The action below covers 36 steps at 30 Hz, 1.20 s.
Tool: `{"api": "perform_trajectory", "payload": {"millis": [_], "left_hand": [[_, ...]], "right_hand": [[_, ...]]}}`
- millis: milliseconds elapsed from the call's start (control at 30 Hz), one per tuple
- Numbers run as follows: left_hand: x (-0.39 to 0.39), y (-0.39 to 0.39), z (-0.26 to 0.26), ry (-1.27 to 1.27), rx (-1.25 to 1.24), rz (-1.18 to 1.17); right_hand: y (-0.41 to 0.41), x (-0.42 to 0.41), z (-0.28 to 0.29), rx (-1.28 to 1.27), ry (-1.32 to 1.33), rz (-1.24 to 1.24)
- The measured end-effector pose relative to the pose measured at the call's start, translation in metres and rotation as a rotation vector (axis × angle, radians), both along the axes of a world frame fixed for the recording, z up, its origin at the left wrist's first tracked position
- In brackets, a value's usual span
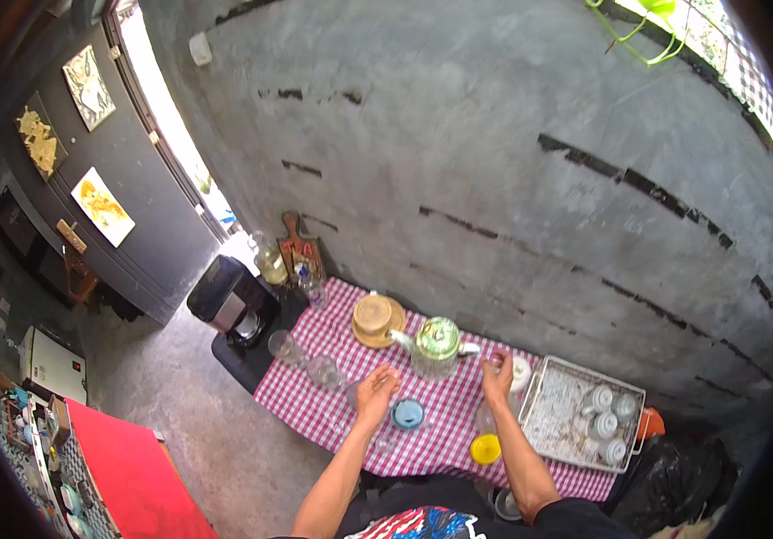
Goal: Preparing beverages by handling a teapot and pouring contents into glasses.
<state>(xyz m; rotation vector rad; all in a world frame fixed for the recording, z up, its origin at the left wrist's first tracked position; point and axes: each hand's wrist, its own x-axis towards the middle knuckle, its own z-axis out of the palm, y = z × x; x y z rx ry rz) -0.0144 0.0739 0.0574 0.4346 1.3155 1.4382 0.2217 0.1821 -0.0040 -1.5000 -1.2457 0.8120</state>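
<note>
A glass teapot [435,357] with a green patterned lid [438,335] stands on the checked tablecloth [454,441], its spout toward the left. My left hand [378,391] hovers left of it, fingers bent but apart, with nothing visible in them. Just below that hand is a blue-topped cup [407,414], and a transparent glass partly hides behind the hand. My right hand [498,376] is curled close to the teapot's handle [468,349], beside a white-lidded jar [520,372]; whether its fingers hold something is unclear. A yellow lid [485,449] tops a container near my right forearm.
A worn metal tray [548,411] at the right holds several glass mugs [604,426]. Further left are a wooden bowl on a saucer [373,316], glass mugs [323,371], a bottle [315,293] and a coffee maker [235,300]. A grey wall [386,168] borders the table's far side.
</note>
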Motion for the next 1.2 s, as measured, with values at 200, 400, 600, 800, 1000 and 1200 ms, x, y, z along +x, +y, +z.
{"api": "perform_trajectory", "payload": {"millis": [200,400,600,800,1000,1200], "left_hand": [[-0.005,0.074,-0.022,-0.164,-0.211,0.061],[-0.004,0.088,-0.02,-0.307,-0.189,-0.013],[-0.008,0.097,-0.014,-0.377,-0.183,0.101],[-0.017,0.084,-0.008,-0.346,-0.076,-0.027],[-0.001,0.029,0.08,-0.177,0.267,-0.162],[0.019,-0.04,0.148,-0.196,0.547,-0.251]], "right_hand": [[0.023,-0.024,-0.001,-0.152,-0.165,0.221],[0.046,-0.022,0.006,-0.244,-0.201,0.348],[0.057,-0.02,0.008,-0.172,-0.247,0.476],[0.048,-0.008,0.01,-0.054,-0.172,0.487],[-0.023,0.011,0.14,-0.009,-0.153,0.514],[-0.12,0.031,0.212,-0.048,0.153,0.514]]}}
